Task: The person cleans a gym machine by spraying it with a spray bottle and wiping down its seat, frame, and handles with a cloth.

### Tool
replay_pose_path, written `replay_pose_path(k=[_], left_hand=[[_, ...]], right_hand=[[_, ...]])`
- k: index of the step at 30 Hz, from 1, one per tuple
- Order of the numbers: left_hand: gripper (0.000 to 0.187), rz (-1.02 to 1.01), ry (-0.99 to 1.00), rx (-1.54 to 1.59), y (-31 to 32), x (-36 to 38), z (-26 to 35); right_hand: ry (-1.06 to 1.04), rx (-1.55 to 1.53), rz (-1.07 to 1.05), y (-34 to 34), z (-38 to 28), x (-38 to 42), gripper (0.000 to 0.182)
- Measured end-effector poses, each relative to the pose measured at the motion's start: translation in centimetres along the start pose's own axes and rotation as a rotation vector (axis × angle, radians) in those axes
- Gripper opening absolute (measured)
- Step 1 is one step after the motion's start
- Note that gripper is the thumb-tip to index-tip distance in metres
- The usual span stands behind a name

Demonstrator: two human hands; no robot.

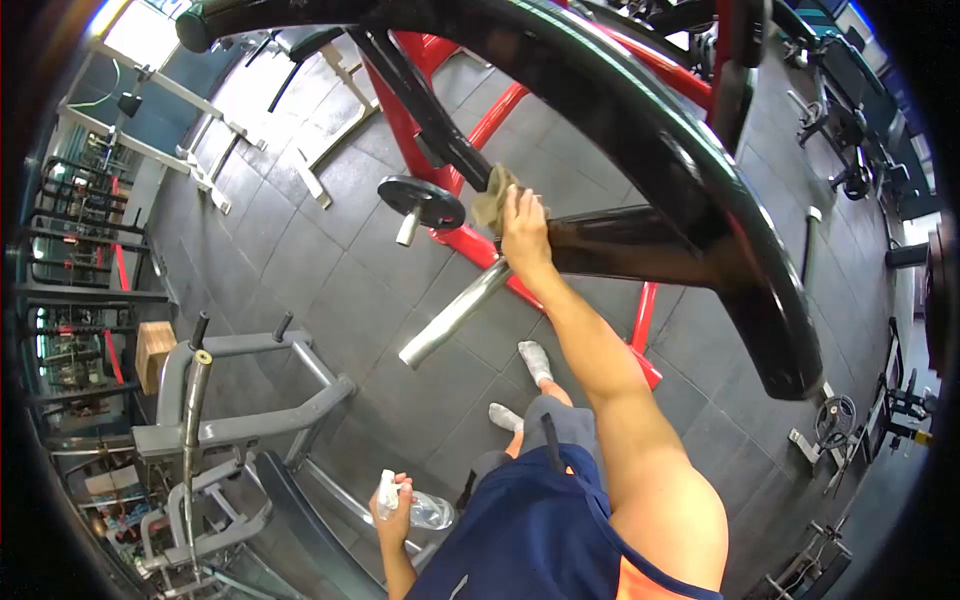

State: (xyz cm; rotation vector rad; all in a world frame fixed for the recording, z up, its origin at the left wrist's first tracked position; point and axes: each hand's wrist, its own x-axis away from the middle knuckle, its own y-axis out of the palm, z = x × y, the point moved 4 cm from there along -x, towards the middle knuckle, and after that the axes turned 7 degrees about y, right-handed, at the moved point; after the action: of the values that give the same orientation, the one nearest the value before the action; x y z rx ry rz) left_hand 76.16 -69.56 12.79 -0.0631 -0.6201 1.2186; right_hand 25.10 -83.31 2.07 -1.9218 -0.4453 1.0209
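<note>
My right hand (526,232) is closed on a brownish-green cloth (492,203), pressed against the end of a black machine arm (620,240). Just below that hand, a bare chrome weight peg (455,312) sticks out toward the lower left. Down by my left side, my left hand (393,512) is wrapped round a clear spray bottle (432,511) with a white trigger head (386,490). The fingers partly hide the bottle's neck.
A black weight plate (422,203) sits on another peg of the red frame (480,255). The thick black curved beam (640,120) arches overhead. At lower left stand a grey rack (240,425) with a metal bar (193,430) and a black padded bench (310,525).
</note>
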Motion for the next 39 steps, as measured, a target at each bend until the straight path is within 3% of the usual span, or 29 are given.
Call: replay_pose_path(k=[5,7,8,9,10,11,13,14,16,17,18,19,20,21,22,23,24,25,27,28,33,37,39], left_hand=[[0.030,-0.084,0.084,0.050,0.3,-0.7,-0.2],[0.030,-0.106,0.121,0.074,0.3,-0.4,-0.4],[0.030,-0.117,0.134,0.087,0.2,-0.2,-0.2],[0.030,-0.132,0.146,0.101,0.1,0.0,-0.3],[0.029,-0.112,0.157,0.129,-0.1,0.2,-1.0],[0.029,-0.095,0.167,0.157,-0.5,0.4,-1.9],[0.029,-0.078,0.178,0.204,-1.3,0.4,-3.9],[0.030,-0.080,0.172,0.218,-1.9,0.3,-5.2],[0.031,-0.070,0.164,0.244,-2.7,0.5,-6.1],[0.030,-0.069,0.157,0.255,-2.9,0.8,-6.7],[0.030,-0.067,0.152,0.267,-3.1,0.7,-7.1],[0.030,-0.064,0.152,0.280,-3.4,0.4,-7.5],[0.033,-0.136,0.130,0.226,-3.9,-0.2,-8.6],[0.033,-0.143,0.135,0.221,-4.1,-0.6,-8.7],[0.033,-0.150,0.140,0.217,-4.2,-0.8,-8.7],[0.034,-0.156,0.141,0.214,-4.3,-0.9,-8.7],[0.034,-0.159,0.149,0.228,-4.4,-1.2,-8.5],[0.031,-0.128,0.158,0.252,-4.4,-0.9,-8.1],[0.026,-0.053,0.183,0.311,-4.0,-0.9,-7.3],[0.025,-0.042,0.181,0.317,-3.9,-1.0,-7.7],[0.025,0.008,0.112,0.320,-2.3,0.8,-8.4],[0.027,-0.093,0.035,0.221,-0.8,2.1,-8.8],[0.029,-0.088,0.052,0.218,0.3,2.7,-8.0]], right_hand=[[-0.306,0.140,-0.149,-3.5,0.2,3.8,0.032],[-0.334,-0.191,-0.207,-4.5,0.3,7.4,0.023],[-0.005,-0.297,-0.806,-3.1,0.7,9.5,0.025],[0.114,-0.720,-0.605,-3.1,1.1,12.7,0.029],[0.661,-0.947,-0.739,-4.4,1.6,15.6,0.032],[0.923,-1.250,-0.718,-5.1,2.1,18.3,0.035],[1.333,-1.503,-0.567,-10.8,2.0,21.6,0.041],[1.346,-1.538,-0.440,-14.2,2.4,22.2,0.043],[1.209,-1.724,-0.119,-23.8,1.4,20.2,0.045],[1.004,-1.675,-0.002,-26.1,3.2,19.9,0.046],[0.958,-1.627,0.114,-28.7,5.2,19.4,0.046],[0.897,-1.655,0.113,-33.5,4.7,17.4,0.047],[0.646,-1.360,0.240,-35.9,7.1,15.8,0.053],[0.495,-1.441,0.361,-38.3,8.8,13.7,0.059],[0.366,-1.333,0.427,-41.6,9.0,11.4,0.066],[0.121,-1.100,0.440,-45.9,7.3,8.4,0.074],[0.175,-0.544,0.638,-47.0,7.4,6.5,0.079],[0.221,-0.013,0.685,-45.9,9.3,5.5,0.083],[0.321,0.676,0.555,-40.8,9.5,5.2,0.092],[0.332,0.683,0.408,-39.2,9.6,5.2,0.092],[0.101,0.379,0.283,-35.5,7.4,-4.2,0.090],[-0.091,0.613,0.356,-30.5,2.1,-6.6,0.069],[-0.386,0.527,0.035,-21.4,3.5,-2.0,0.060]])
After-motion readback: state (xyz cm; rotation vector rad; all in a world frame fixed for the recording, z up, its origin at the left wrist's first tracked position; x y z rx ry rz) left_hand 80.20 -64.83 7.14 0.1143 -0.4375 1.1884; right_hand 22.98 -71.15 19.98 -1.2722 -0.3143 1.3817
